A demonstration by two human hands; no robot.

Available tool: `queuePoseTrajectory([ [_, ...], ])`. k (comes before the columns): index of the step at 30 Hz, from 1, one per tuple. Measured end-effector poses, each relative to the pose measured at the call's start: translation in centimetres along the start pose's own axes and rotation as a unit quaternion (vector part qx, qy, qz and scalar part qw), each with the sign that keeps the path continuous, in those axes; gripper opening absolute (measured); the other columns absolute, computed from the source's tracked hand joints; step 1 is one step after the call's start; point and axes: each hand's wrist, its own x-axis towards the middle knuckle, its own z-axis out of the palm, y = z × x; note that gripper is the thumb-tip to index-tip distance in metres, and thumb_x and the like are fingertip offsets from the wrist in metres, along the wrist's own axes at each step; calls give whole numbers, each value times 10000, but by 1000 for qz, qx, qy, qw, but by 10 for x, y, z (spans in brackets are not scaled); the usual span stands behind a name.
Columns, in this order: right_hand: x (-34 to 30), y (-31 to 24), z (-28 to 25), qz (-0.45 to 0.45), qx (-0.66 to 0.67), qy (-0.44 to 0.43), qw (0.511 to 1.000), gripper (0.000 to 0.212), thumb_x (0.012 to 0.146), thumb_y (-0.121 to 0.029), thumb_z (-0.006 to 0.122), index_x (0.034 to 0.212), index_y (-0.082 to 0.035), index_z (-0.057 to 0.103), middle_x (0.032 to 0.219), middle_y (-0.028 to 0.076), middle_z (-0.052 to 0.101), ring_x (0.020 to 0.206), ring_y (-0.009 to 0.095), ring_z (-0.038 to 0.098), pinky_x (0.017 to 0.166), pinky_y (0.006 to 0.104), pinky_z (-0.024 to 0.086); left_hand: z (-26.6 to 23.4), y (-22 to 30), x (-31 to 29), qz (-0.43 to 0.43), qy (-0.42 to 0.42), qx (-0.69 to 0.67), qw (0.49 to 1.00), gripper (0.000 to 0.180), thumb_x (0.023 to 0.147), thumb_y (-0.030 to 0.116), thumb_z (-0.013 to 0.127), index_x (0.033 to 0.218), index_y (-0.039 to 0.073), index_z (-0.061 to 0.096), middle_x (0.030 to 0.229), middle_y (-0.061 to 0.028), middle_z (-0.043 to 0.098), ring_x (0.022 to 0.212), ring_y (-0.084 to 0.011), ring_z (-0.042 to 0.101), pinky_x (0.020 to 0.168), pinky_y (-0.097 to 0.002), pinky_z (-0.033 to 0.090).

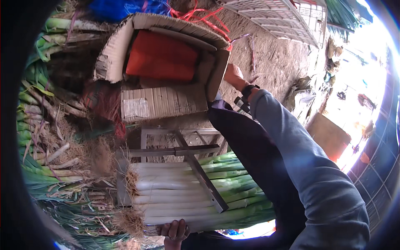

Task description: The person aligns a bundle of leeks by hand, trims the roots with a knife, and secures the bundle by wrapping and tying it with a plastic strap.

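A thick row of leeks (171, 196) lies across the lower middle, white stalks and roots to the left, green leaves to the right. My left hand (174, 231) is at the near edge of the row, fingers curled against the nearest stalk. A grey metal frame (200, 171) stands around the leeks, one bar slanting over them. Farther off, an open cardboard box (164, 102) holds a red-orange packet (162, 56). My right hand (234, 76), with a dark band at the wrist, is closed at the box's right wall; its fingertips are hidden.
Piles of loose leeks (54, 162) line the left side. Red strings (200, 16) and a blue plastic sheet (125, 8) lie behind the box. A white plastic crate (279, 18) stands at the far right, on bare earth (275, 62). My dark-clothed leg (258, 146) is beside the leeks.
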Motion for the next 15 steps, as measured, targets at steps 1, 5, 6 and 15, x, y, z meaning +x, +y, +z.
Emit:
queuePoseTrajectory([
  [1,-22,-16,21,3,12,-22,1000,341,834,-197,659,1054,61,691,860,252,727,858,403,746,740,471,605,-9,-2,-3,-6,-24,5,1000,366,969,405,626,1290,234,673,1424,-30,480,1344,-245,435,1144,-547,361],
  [5,-60,-21,-18,97,347,-61,931,137,881,-61,614,835,53,556,712,157,674,650,273,752,510,365,574,-7,-2,-4,-8,-63,27,998,461,949,445,652,1366,248,634,1520,-66,408,1395,-263,386,1177,-552,312],
  [6,-71,-19,-38,114,387,-29,915,126,903,-54,590,881,60,541,775,181,687,669,300,753,518,379,590,0,-3,5,-12,24,9,1000,390,949,388,624,1309,242,652,1453,-37,443,1374,-269,387,1170,-543,286],
  [15,-291,-191,-252,-28,357,-227,906,227,1036,-202,567,1012,22,538,985,152,698,756,171,720,624,293,568,-30,5,17,-65,107,-92,988,409,924,195,675,1325,132,627,1404,-93,491,1369,-330,397,1120,-552,342],
])
